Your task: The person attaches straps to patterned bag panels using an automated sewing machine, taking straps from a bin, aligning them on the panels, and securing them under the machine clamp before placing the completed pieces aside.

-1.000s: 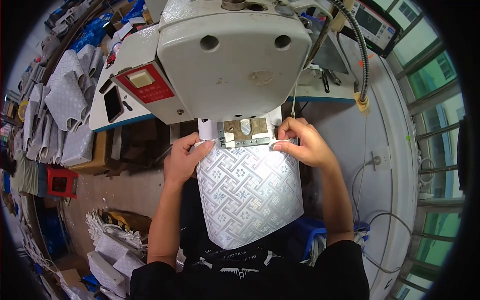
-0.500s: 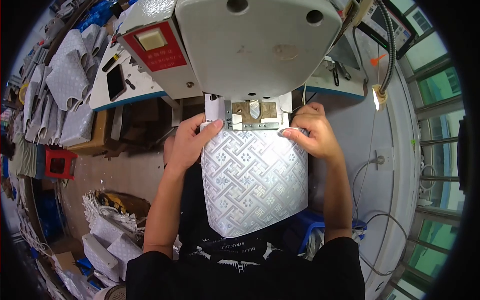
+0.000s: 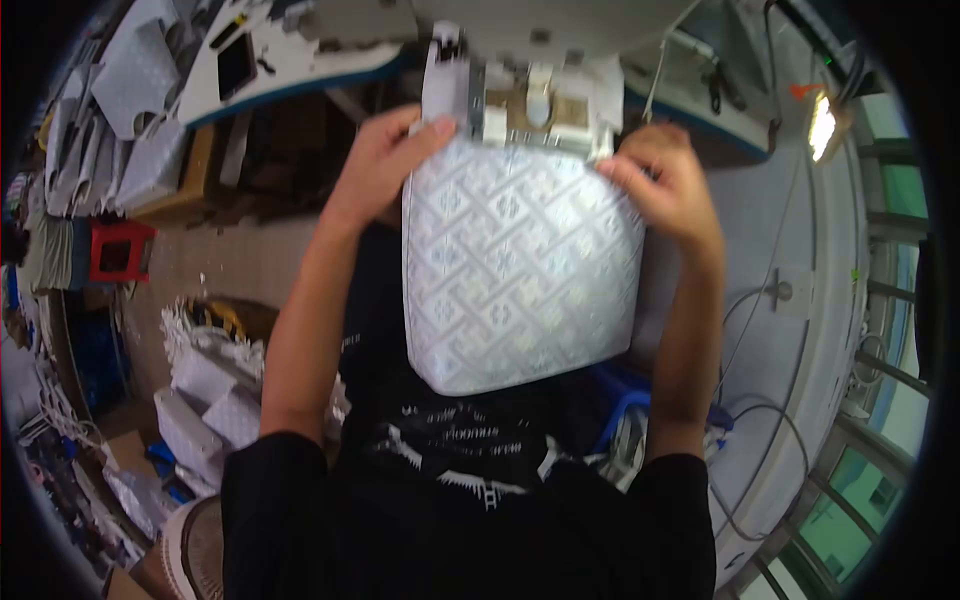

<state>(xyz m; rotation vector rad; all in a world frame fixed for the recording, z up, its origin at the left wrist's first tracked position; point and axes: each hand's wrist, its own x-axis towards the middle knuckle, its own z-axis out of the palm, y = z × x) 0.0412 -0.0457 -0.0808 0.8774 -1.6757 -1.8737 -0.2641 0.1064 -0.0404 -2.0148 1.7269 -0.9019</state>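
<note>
A silver-grey patterned fabric piece (image 3: 520, 270) with a curved lower edge hangs in front of me. My left hand (image 3: 385, 165) is closed on its upper left corner, thumb on top. At the upper right corner, my right hand (image 3: 665, 180) pinches the edge between thumb and fingers. The top edge of the fabric lies against the machine's metal work plate (image 3: 575, 110), under the large pale machine head (image 3: 570, 30). Motion blurs the view somewhat, so how the edge sits at the plate cannot be made out.
A white tabletop (image 3: 290, 75) with a dark phone (image 3: 237, 68) is at the upper left. Similar fabric pieces (image 3: 135, 90) are piled beyond it, and more (image 3: 205, 400) lie at the lower left. A red stool (image 3: 122, 250) and a lit lamp (image 3: 823, 128) flank the workspace.
The whole view has shifted, so the machine, fabric and both hands appear higher in the picture. Both hands keep their hold on the upper corners of the fabric.
</note>
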